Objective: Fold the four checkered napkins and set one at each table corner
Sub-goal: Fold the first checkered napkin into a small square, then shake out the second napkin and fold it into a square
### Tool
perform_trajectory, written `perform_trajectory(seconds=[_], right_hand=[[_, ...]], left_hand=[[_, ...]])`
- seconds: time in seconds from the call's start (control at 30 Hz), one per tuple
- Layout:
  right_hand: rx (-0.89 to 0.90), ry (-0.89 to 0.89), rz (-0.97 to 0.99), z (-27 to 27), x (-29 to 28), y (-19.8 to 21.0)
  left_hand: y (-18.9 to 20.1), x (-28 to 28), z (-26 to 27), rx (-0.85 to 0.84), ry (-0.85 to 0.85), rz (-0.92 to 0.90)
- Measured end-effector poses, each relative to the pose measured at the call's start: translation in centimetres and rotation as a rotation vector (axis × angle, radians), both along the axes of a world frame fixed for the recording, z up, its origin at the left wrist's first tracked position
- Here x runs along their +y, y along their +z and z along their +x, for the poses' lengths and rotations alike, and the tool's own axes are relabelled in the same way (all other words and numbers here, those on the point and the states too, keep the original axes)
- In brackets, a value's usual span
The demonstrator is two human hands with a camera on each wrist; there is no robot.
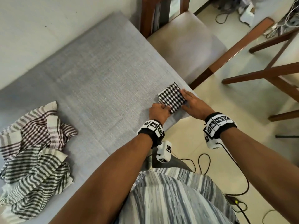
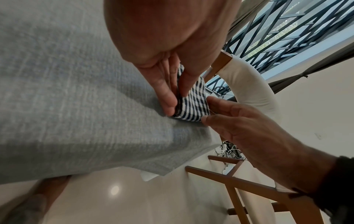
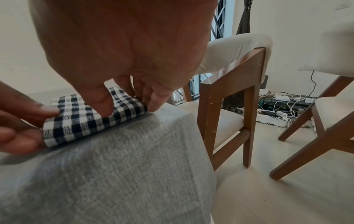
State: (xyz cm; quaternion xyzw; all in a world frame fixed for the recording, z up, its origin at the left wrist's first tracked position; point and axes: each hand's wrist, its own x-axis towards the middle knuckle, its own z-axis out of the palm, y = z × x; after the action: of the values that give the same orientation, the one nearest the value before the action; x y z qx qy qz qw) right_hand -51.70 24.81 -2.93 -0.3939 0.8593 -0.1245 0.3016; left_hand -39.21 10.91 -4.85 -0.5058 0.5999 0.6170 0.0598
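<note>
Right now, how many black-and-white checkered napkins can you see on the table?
1. The checkered napkin lies folded at the table corner beside the chair, between left hand and right hand. The striped cloths at left could hide others.

A black-and-white checkered napkin (image 1: 171, 97), folded small and square, lies flat between the left hand (image 1: 159, 111) and right hand (image 1: 196, 104).
</note>
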Motion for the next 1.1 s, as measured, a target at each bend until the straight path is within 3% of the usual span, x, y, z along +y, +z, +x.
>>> perform_trajectory(seconds=[0.43,0.67,0.77,0.93,1.1], right_hand=[[0.007,-0.016,-0.087,-0.3,0.1,0.0],[0.351,-0.183,-0.285,1.5,-0.3,1.5],[0.383,0.008,-0.375,4.6,-1.4,2.4],[0.217,0.464,-0.375,10.9,-4.6,2.9],[0.167,0.734,-0.277,15.7,-8.9,2.9]], left_hand=[[1.6,-0.4,0.5,0.069,-0.037,0.083],[2.4,-4.1,4.4,0.112,-0.056,0.030],[2.1,-7.3,8.5,0.112,0.015,-0.043],[3.0,-11.7,16.5,0.125,0.104,-0.156],[3.7,-14.1,24.3,-0.062,-0.028,-0.441]])
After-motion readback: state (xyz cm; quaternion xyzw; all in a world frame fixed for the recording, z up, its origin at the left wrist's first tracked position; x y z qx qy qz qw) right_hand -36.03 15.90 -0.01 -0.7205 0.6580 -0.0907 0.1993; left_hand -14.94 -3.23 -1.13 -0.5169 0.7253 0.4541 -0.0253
